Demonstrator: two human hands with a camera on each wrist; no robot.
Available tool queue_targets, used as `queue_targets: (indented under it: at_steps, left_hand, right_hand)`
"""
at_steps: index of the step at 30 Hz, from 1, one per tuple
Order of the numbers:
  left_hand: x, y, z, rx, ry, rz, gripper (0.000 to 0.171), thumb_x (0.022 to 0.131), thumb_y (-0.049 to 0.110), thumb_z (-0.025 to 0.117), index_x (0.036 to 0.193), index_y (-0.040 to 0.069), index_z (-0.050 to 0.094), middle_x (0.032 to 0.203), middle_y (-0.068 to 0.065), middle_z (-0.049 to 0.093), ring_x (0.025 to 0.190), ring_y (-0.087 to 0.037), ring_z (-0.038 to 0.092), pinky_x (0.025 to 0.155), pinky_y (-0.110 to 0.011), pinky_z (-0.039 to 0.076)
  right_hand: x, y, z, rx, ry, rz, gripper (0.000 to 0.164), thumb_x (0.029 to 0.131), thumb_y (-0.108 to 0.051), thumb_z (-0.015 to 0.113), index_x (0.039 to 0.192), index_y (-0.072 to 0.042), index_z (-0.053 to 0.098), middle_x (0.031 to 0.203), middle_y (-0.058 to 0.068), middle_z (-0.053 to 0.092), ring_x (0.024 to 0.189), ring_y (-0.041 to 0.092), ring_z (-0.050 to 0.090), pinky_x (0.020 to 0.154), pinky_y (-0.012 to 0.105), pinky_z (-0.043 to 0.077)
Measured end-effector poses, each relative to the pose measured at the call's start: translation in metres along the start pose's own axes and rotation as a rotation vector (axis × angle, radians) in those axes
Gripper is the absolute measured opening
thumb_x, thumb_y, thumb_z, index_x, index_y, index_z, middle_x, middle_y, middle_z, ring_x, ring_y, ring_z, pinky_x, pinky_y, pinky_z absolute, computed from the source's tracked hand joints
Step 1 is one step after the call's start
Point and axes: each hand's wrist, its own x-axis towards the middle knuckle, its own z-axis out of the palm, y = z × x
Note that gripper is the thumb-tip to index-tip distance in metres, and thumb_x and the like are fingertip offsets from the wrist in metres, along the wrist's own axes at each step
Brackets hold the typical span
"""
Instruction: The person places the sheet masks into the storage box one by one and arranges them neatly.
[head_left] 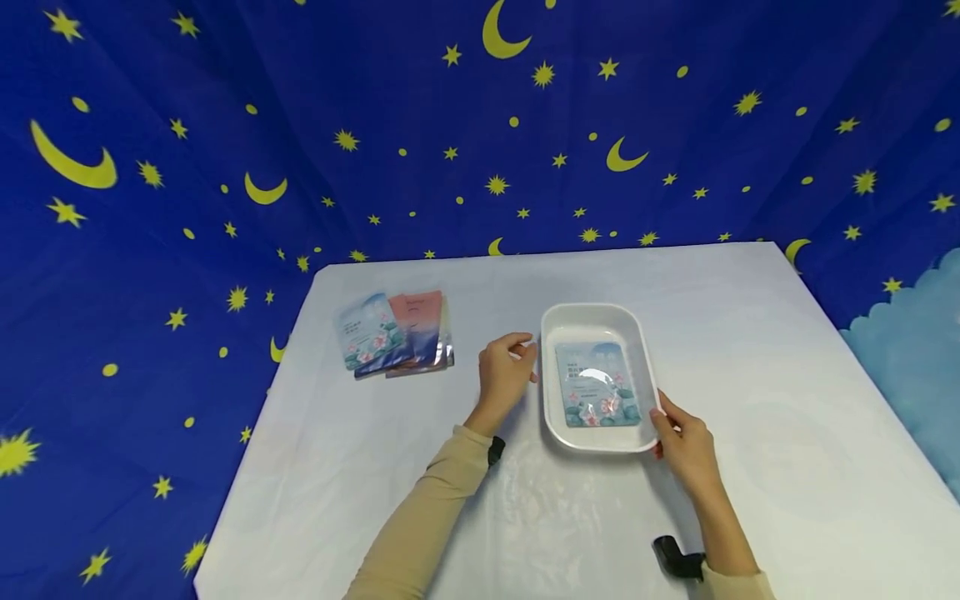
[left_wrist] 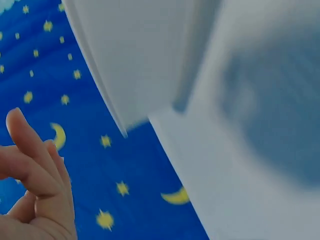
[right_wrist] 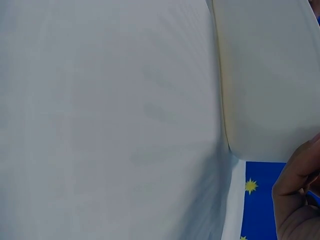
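A white rectangular tray (head_left: 591, 310) with rounded corners holds one pale blue sachet (head_left: 596, 392), printed with pink flowers and green leaves. My right hand (head_left: 686, 446) pinches the tray's rim near its front right corner, thumb on top. Just off the left side of the tray is my left hand (head_left: 506, 375), its fingers loosely bent with nothing in them. In the left wrist view the left hand (left_wrist: 42, 190) appears at the lower left, apart from the tray's outer wall (left_wrist: 135, 50). The right wrist view shows the right hand (right_wrist: 297, 195) at the tray's corner.
Several sachets lie overlapping at the table's back left: a pale blue flowered one (head_left: 367, 332) over pink and dark blue ones (head_left: 422, 325). A white cloth covers the table (head_left: 780, 375). Behind it hangs a blue curtain (head_left: 420, 92) with yellow moons and stars.
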Motion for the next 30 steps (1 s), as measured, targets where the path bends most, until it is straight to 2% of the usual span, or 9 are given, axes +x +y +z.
queue_targets:
  at_steps: [4, 8, 12, 15, 17, 19, 22, 26, 30]
  left_hand:
    - [0.016, -0.012, -0.031, 0.043, 0.127, -0.004, 0.019, 0.08, 0.014, 0.062, 0.097, 0.008, 0.068, 0.072, -0.005, 0.063, 0.041, -0.009, 0.057, 0.036, -0.022, 0.045]
    - [0.036, -0.024, -0.073, 0.114, 0.242, -0.053, 0.02, 0.079, 0.015, 0.063, 0.097, 0.009, 0.068, 0.073, -0.007, 0.063, 0.051, -0.015, 0.06, 0.045, -0.022, 0.045]
    - [0.054, -0.037, -0.122, 0.209, 0.354, -0.167, 0.025, 0.079, 0.018, 0.061, 0.102, 0.01, 0.067, 0.08, -0.009, 0.065, 0.067, -0.023, 0.058, 0.059, -0.031, 0.045]
    - [0.063, -0.055, -0.156, 0.302, 0.401, -0.297, 0.03, 0.08, 0.023, 0.058, 0.108, 0.012, 0.065, 0.089, -0.01, 0.066, 0.08, -0.029, 0.058, 0.069, -0.041, 0.046]
    - [0.066, -0.071, -0.175, 0.361, 0.392, -0.384, 0.034, 0.081, 0.026, 0.056, 0.112, 0.012, 0.062, 0.1, -0.012, 0.064, 0.091, -0.032, 0.057, 0.076, -0.046, 0.045]
    - [0.066, -0.087, -0.19, 0.416, 0.341, -0.47, 0.039, 0.083, 0.026, 0.053, 0.117, 0.008, 0.058, 0.111, -0.015, 0.059, 0.102, -0.035, 0.053, 0.081, -0.049, 0.044]
    - [0.061, -0.107, -0.206, 0.464, 0.26, -0.553, 0.043, 0.083, 0.024, 0.049, 0.119, 0.0, 0.053, 0.119, -0.021, 0.052, 0.107, -0.04, 0.048, 0.085, -0.052, 0.042]
    - [0.055, -0.128, -0.213, 0.482, 0.217, -0.613, 0.043, 0.081, 0.025, 0.052, 0.109, -0.007, 0.055, 0.104, -0.025, 0.058, 0.095, -0.04, 0.054, 0.073, -0.046, 0.046]
    - [0.055, -0.143, -0.213, 0.427, 0.248, -0.631, 0.037, 0.077, 0.022, 0.057, 0.097, -0.009, 0.059, 0.073, -0.016, 0.061, 0.061, -0.025, 0.057, 0.048, -0.026, 0.047]
  right_hand:
    - [0.0, -0.001, 0.0, -0.012, -0.003, -0.008, 0.045, 0.092, -0.028, 0.046, 0.131, -0.006, 0.043, 0.074, 0.012, 0.053, 0.043, 0.01, 0.051, 0.038, 0.024, 0.042]
    - [0.0, -0.002, 0.0, -0.011, -0.004, -0.022, 0.045, 0.092, -0.028, 0.046, 0.131, -0.006, 0.043, 0.073, 0.012, 0.054, 0.042, 0.01, 0.051, 0.038, 0.024, 0.042]
    - [0.0, -0.003, -0.001, -0.012, -0.003, -0.02, 0.045, 0.092, -0.027, 0.046, 0.131, -0.005, 0.043, 0.073, 0.013, 0.053, 0.042, 0.01, 0.051, 0.038, 0.024, 0.043]
    - [0.0, -0.003, -0.002, -0.016, -0.004, -0.018, 0.045, 0.092, -0.027, 0.046, 0.131, -0.005, 0.043, 0.074, 0.013, 0.053, 0.043, 0.01, 0.051, 0.039, 0.024, 0.043]
    - [0.0, -0.002, -0.002, -0.02, -0.001, -0.021, 0.045, 0.092, -0.027, 0.046, 0.131, -0.005, 0.043, 0.074, 0.013, 0.052, 0.043, 0.01, 0.051, 0.039, 0.024, 0.043]
    - [0.001, -0.002, -0.002, -0.027, 0.001, -0.023, 0.044, 0.092, -0.026, 0.046, 0.131, -0.005, 0.043, 0.074, 0.013, 0.052, 0.043, 0.01, 0.051, 0.039, 0.024, 0.043]
    - [0.001, -0.002, -0.002, -0.038, -0.002, -0.015, 0.045, 0.092, -0.026, 0.046, 0.131, -0.005, 0.043, 0.074, 0.013, 0.053, 0.044, 0.01, 0.051, 0.039, 0.024, 0.043]
    - [0.0, -0.002, -0.002, -0.041, -0.003, -0.009, 0.045, 0.092, -0.027, 0.046, 0.131, -0.006, 0.042, 0.074, 0.013, 0.053, 0.044, 0.01, 0.051, 0.039, 0.023, 0.042]
    - [-0.001, -0.002, -0.001, -0.039, -0.001, -0.015, 0.045, 0.092, -0.027, 0.046, 0.131, -0.005, 0.043, 0.073, 0.012, 0.053, 0.044, 0.01, 0.051, 0.039, 0.023, 0.042]
